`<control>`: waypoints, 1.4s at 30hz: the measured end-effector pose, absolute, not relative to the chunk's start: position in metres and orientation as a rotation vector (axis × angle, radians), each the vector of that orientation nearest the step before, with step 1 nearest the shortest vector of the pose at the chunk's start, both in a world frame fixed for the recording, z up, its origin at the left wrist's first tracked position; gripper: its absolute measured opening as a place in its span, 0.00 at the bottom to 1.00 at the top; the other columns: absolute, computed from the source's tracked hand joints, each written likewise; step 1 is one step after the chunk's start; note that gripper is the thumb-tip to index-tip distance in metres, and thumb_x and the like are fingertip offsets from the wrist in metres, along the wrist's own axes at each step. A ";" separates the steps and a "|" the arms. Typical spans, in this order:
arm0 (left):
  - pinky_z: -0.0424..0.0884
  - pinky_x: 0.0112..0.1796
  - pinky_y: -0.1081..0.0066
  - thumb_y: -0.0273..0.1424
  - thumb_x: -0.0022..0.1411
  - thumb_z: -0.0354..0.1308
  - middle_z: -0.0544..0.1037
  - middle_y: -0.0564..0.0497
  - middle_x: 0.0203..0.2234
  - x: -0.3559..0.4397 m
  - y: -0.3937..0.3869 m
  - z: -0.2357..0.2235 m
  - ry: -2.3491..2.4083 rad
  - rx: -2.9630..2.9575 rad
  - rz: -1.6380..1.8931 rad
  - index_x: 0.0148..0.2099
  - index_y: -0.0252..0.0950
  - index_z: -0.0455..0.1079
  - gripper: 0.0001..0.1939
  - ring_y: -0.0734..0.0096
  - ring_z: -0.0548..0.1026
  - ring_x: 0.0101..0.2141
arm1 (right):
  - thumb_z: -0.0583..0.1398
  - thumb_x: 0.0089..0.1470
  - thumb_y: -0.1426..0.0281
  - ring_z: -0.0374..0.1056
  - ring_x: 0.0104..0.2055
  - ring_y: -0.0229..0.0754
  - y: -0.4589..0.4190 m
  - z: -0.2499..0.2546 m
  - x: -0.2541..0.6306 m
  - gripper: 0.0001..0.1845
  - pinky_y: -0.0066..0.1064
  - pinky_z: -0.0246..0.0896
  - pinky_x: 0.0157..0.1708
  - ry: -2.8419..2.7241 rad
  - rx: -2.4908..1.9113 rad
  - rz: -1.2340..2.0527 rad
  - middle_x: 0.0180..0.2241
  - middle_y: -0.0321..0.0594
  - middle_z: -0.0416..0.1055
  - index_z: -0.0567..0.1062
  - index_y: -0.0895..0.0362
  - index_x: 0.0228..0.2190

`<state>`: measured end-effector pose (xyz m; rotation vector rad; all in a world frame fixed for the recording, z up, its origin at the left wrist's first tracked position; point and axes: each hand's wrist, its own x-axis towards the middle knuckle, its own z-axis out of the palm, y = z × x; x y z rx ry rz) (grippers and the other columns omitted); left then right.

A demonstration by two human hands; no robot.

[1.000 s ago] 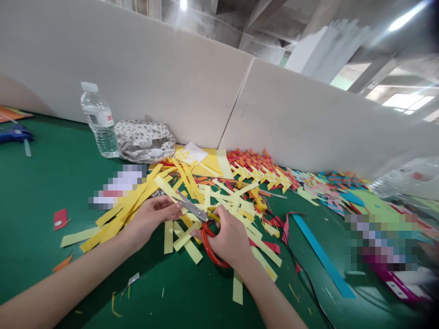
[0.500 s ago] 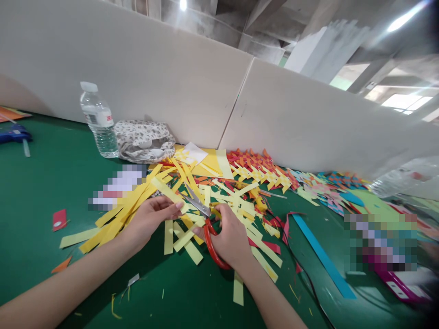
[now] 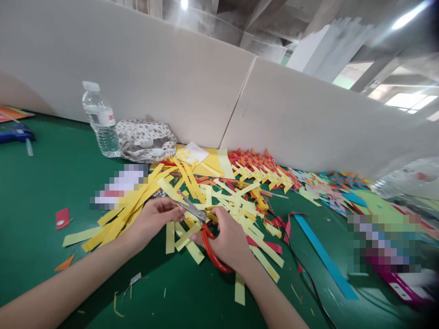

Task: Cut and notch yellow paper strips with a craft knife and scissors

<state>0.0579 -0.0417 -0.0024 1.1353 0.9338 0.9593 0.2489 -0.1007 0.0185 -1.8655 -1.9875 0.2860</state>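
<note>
Gripping scissors w/ red handle & grey metal blades (image 3: pixel 196 210), the R hand (image 3: pixel 229 240) is poised above a smooth green tabletop (image 3: pixel 192 306); its fingers are curled & clamped on the handles. Blades point away & to the L, tips slightly apart. The L hand (image 3: pixel 158 217) sits opposite, thumb & fingertips pinched together on a narrow, flat, pale-yellow paper strip (image 3: pixel 167 188), which extends up-left past the grip. Blades lie just beside the L fingertips, close to the strip; whether paper sits btwn them can't be told.

Under & around both hands: a heap of loose pale-yellow paper cuttings (image 3: pixel 236 205), overlapping at various angles. Near the L wrist: a bundle of long deep-yellow paper strips (image 3: pixel 125 224), partly fanned. At rear, by a pale upright panel (image 3: pixel 171 82): a flat yellow paper sheet (image 3: pixel 213 165) w/ a small white paper pc. (image 3: pixel 196 152) on top; R of it, red-and-orange woven paper pcs. (image 3: pixel 250 160), w/ yellow checkered woven paper pcs. (image 3: pixel 264 176) in front. Rear L: a standing clear plastic bottle w/ white cap (image 3: pixel 102 128), next to a grey-and-white patterned cloth pouch (image 3: pixel 146 139); farther L, a blue gun-shaped plastic tool (image 3: pixel 15 133). R side: a long, straight blue paper strip (image 3: pixel 324 256); btwn it & the heap, a thin black cable (image 3: pixel 310 281).
</note>
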 end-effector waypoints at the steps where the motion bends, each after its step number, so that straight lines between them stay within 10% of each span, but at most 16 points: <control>1: 0.69 0.31 0.74 0.36 0.46 0.66 0.78 0.54 0.21 0.058 -0.042 -0.002 0.931 1.131 0.955 0.28 0.38 0.75 0.09 0.73 0.74 0.26 | 0.61 0.42 0.55 0.64 0.29 0.41 -0.101 0.018 0.249 0.21 0.29 0.52 0.24 -1.980 -1.871 0.290 0.31 0.36 0.68 0.62 0.53 0.35; 20: 0.69 0.32 0.76 0.37 0.47 0.66 0.77 0.54 0.21 0.060 -0.044 0.002 0.947 1.101 0.926 0.26 0.36 0.73 0.09 0.74 0.74 0.27 | 0.65 0.37 0.60 0.54 0.22 0.35 -0.099 0.014 0.248 0.21 0.27 0.50 0.21 -1.695 -1.711 0.489 0.20 0.28 0.59 0.58 0.53 0.23; 28: 0.70 0.31 0.73 0.38 0.47 0.65 0.80 0.50 0.23 0.069 -0.058 0.006 0.980 1.178 0.762 0.25 0.35 0.73 0.11 0.71 0.75 0.27 | 0.66 0.39 0.67 0.66 0.25 0.38 -0.095 0.005 0.242 0.19 0.27 0.59 0.19 -1.208 -1.309 1.191 0.26 0.32 0.68 0.61 0.53 0.28; 42: 0.72 0.33 0.77 0.39 0.46 0.66 0.77 0.51 0.32 0.060 -0.040 0.003 1.016 0.912 1.064 0.31 0.35 0.76 0.13 0.75 0.72 0.32 | 0.68 0.35 0.74 0.68 0.21 0.36 -0.096 0.012 0.237 0.21 0.27 0.65 0.21 -1.125 -1.261 1.312 0.20 0.26 0.67 0.61 0.54 0.27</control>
